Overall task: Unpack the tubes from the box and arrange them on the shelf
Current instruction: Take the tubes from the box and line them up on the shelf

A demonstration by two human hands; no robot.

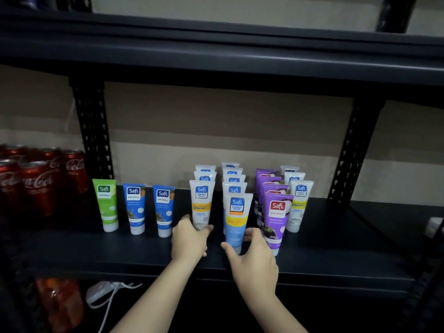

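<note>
Upright Safi tubes stand cap-down on the dark shelf (96,251). A green tube (105,203) and two blue tubes (135,207) stand at the left. Rows of white tubes fill the middle, with purple tubes (276,217) and more white ones at the right. My left hand (189,239) grips the base of the front white Vitamin C tube (201,203). My right hand (252,255) holds the base of the front white-and-blue tube (236,217) between thumb and fingers. No box is in view.
Red cola cans (36,183) stand at the shelf's far left. Perforated black uprights (92,131) frame the bay, and another shelf board (216,54) runs overhead. Below lie an orange bottle (60,304) and a white cable (108,294). A small pale object (433,227) sits at the far right.
</note>
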